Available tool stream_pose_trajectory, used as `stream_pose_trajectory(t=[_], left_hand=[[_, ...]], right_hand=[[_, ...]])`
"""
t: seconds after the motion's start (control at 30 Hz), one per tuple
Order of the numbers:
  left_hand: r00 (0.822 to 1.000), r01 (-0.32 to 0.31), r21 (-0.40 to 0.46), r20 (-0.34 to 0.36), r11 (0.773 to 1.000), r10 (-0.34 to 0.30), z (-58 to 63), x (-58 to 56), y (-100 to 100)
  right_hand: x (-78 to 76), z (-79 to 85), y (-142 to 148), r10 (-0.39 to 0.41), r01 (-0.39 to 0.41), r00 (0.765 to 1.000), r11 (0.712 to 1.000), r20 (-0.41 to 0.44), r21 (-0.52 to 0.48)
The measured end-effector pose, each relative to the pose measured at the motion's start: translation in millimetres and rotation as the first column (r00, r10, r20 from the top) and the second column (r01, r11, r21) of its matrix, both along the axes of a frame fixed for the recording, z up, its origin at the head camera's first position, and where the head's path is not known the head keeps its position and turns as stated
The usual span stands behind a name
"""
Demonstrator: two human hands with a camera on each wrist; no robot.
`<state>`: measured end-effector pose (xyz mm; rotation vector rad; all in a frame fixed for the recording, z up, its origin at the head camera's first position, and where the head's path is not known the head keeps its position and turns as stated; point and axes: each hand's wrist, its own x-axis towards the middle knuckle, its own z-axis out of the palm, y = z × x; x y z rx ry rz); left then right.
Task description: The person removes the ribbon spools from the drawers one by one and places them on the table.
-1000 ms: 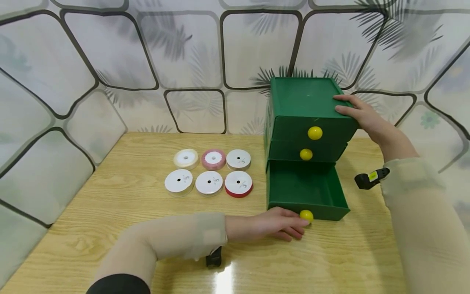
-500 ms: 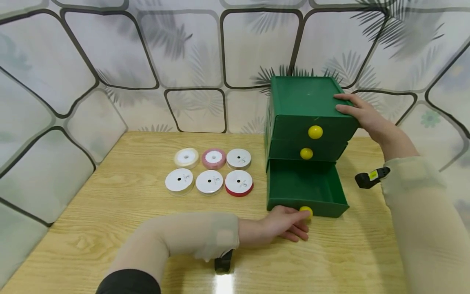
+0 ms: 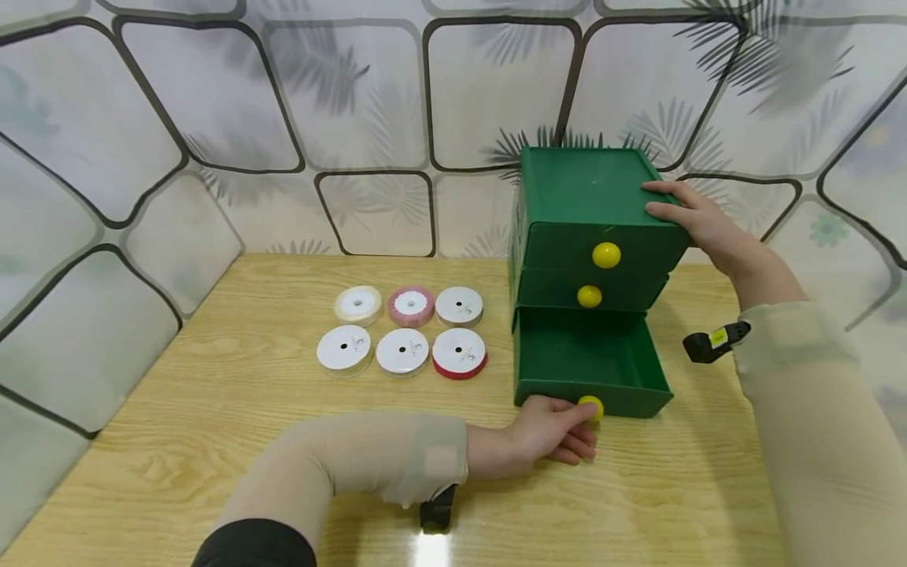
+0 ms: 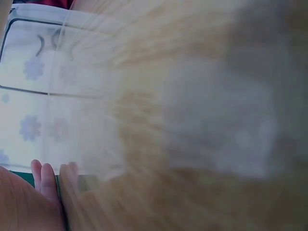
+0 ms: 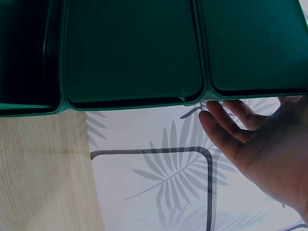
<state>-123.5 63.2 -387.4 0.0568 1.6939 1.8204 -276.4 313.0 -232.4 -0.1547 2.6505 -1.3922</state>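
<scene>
A green drawer cabinet (image 3: 591, 189) stands at the right of the table, with its lowest drawer (image 3: 588, 350) pulled out. Nothing lies in that drawer. My left hand (image 3: 542, 433) pinches the round yellow knob (image 3: 592, 407) on the drawer's front; the other fingers hang below it. The left wrist view catches only part of this hand (image 4: 33, 202). On the cabinet's upper right edge rest the fingers of my right hand (image 3: 697, 216), which also shows in the right wrist view (image 5: 269, 149) beside the green side wall (image 5: 134, 53).
Several ribbon spools lie in two rows left of the cabinet, among them a pink spool (image 3: 411, 305) and a red-edged spool (image 3: 459, 353). Two upper drawers with yellow knobs (image 3: 605, 255) are closed. A patterned backdrop (image 3: 375, 94) rises behind the wooden table (image 3: 212, 378).
The lowest drawer has slid back slightly toward the cabinet. My left hand has shifted right, its digits now closed about the knob. The right hand stays in place.
</scene>
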Motion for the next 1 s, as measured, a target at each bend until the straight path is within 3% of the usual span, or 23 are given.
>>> stream_pose_trajectory(t=[0.4,1.0], left_hand=[[0.998,-0.053,0.012,0.017,0.999,0.053,2.8,-15.9,4.2],[0.985,-0.173,0.049,-0.005,0.984,0.173,4.7,-54.7,19.9]], right_hand=[[-0.3,-0.5,0.5,0.007,-0.007,1.000,1.000,-0.017,-0.007],[-0.2,-0.5,-0.3,0.001,-0.001,1.000,1.000,-0.003,-0.011]])
